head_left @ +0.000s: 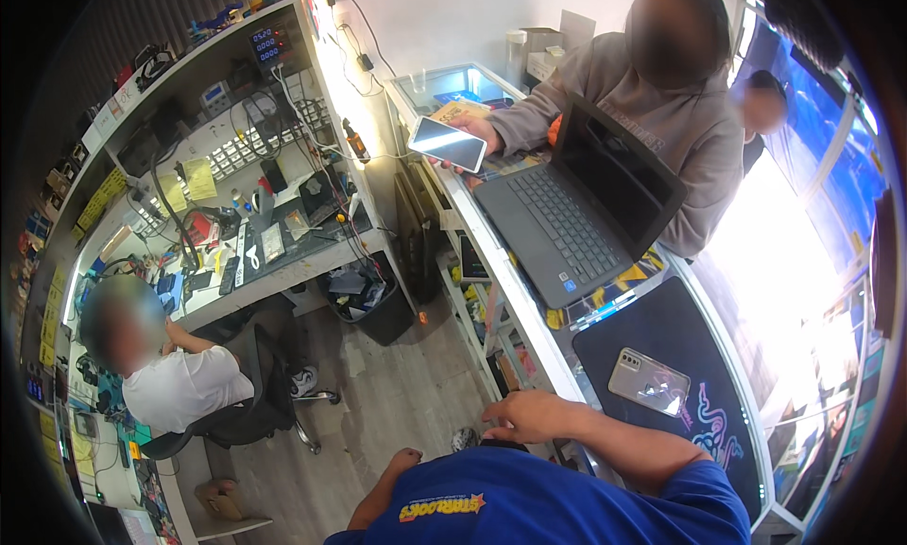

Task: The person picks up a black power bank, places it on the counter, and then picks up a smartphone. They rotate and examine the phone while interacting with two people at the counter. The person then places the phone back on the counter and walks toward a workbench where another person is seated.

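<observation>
My right hand (535, 417) is held in front of my body beside the counter edge, open, its fingers apart and slightly bent. It holds nothing that I can see. My left hand (406, 459) hangs low at my left side with curled fingers, and nothing shows in it. Nearest my right arm, a phone in a clear case (649, 382) lies on a black mat (605, 342). Farther along the counter stands an opened dark grey laptop (557, 226). Across the counter, a person in a grey hoodie holds a white-framed phone or small tablet (448, 145), with a white cable near its edge.
A glass counter (515, 304) runs along my right. At left, a person in a white shirt sits on a black chair (266, 394) at a cluttered workbench (321, 247). A full black bin (383, 318) stands by the bench end. Wooden flooring (378, 394) lies between.
</observation>
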Demonstrator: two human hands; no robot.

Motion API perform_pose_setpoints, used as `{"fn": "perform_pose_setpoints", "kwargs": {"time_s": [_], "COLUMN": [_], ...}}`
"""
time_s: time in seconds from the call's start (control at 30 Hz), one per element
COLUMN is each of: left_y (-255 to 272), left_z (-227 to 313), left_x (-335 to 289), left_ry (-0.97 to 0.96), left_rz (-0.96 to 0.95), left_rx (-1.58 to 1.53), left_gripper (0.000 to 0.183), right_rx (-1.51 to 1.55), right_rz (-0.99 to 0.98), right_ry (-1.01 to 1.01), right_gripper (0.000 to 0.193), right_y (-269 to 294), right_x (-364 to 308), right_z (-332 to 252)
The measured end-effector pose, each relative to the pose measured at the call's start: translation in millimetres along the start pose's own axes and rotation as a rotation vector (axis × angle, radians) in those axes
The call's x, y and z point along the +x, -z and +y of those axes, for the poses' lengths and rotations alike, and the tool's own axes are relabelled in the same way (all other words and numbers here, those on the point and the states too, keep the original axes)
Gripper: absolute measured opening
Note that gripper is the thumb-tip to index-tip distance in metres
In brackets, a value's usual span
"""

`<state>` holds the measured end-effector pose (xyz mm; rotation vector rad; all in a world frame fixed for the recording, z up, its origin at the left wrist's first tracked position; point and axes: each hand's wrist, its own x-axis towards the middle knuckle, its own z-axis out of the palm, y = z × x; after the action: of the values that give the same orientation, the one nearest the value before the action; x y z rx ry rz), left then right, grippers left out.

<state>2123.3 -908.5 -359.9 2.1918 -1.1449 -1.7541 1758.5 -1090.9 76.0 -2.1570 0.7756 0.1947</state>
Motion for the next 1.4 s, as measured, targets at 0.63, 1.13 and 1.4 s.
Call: {"fn": "perform_pose_setpoints", "kwargs": {"time_s": [0.63, 1.13, 1.4], "left_y": [-2.2, -6.5, 10.8], "left_z": [1.3, -11.7, 9.9], "left_x": [-36.5, -25.5, -25.9], "left_ry": [-0.028, -0.073, -0.096], "left_rz": [0.078, 0.114, 0.175], "left_rx": [0.099, -0.017, -0.104], "left_gripper": [0.047, 0.042, 0.041], "right_rx": [0.007, -0.007, -0.020], "right_rz": [0.005, -0.021, -0.023], "right_ry": [0.002, -0.010, -0.025], "right_gripper": [0.046, 0.045, 0.045], "right_y": [-0.8, -1.2, -1.1], "right_x": [1.2, -1.4, -2.3], "right_z": [2.5, 1.6, -2.3]}}
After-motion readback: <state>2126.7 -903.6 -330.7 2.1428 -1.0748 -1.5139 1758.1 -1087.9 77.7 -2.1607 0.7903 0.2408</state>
